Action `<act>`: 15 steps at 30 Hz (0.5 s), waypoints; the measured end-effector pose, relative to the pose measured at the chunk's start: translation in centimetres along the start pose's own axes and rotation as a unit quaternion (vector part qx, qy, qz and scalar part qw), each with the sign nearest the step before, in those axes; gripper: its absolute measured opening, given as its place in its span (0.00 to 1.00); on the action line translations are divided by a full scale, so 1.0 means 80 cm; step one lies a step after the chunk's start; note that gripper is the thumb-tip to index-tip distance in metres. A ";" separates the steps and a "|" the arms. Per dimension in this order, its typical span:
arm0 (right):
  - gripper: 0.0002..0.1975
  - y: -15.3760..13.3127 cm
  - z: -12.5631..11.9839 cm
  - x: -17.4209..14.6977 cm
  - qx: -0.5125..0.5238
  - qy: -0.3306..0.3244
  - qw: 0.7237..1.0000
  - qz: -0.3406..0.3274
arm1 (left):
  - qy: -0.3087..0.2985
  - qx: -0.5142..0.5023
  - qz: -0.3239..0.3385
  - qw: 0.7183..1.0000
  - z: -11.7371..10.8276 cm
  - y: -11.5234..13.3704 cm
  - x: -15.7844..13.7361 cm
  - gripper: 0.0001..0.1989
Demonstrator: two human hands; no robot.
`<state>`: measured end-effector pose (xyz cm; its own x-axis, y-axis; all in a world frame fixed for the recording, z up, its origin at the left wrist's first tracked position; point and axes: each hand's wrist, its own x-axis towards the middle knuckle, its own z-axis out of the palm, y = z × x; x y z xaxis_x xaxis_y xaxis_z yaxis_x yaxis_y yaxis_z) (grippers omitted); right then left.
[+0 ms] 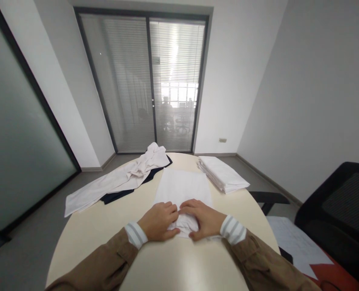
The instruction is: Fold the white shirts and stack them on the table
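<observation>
Glass panelling [18, 121] stands left, then a round cream table [88, 226], then a black chair [345, 202], cropped by the frame. Mid-table, a white cloth [183, 188] stretches lengthwise away from the person. The half-curled left hand [159, 221] and wider-arched right hand [206, 218] hold its bunched near end, partly hiding it.

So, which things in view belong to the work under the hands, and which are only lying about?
Belonging, it seems:
white cloth, touched by left hand and right hand
table under it
probably folded stack, pale garment, dark garment

Just around, most likely:
chair
papers
red item
</observation>
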<state>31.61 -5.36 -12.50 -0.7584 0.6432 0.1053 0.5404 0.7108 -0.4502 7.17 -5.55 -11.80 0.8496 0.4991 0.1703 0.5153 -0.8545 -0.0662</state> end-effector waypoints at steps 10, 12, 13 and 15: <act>0.35 0.031 -0.014 -0.022 0.094 -0.025 0.989 0.115 | 0.006 0.016 -0.064 0.998 0.007 -0.009 0.005 0.09; 0.27 0.032 -0.017 -0.022 0.079 0.025 0.991 0.107 | 0.017 0.023 -0.102 0.994 0.011 -0.012 0.006 0.08; 0.25 0.033 -0.018 -0.022 0.069 0.042 0.992 0.099 | 0.023 0.023 -0.118 0.992 0.012 -0.013 0.006 0.09; 0.23 0.035 -0.021 -0.024 0.049 0.061 0.993 0.084 | 0.034 0.017 -0.141 0.989 0.015 -0.017 0.004 0.10</act>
<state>35.15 -4.12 -12.45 -0.6076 0.7844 0.1243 0.6130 0.5627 -0.5546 6.92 -4.07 -12.85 0.6626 0.7048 0.2533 0.7352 -0.6767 -0.0403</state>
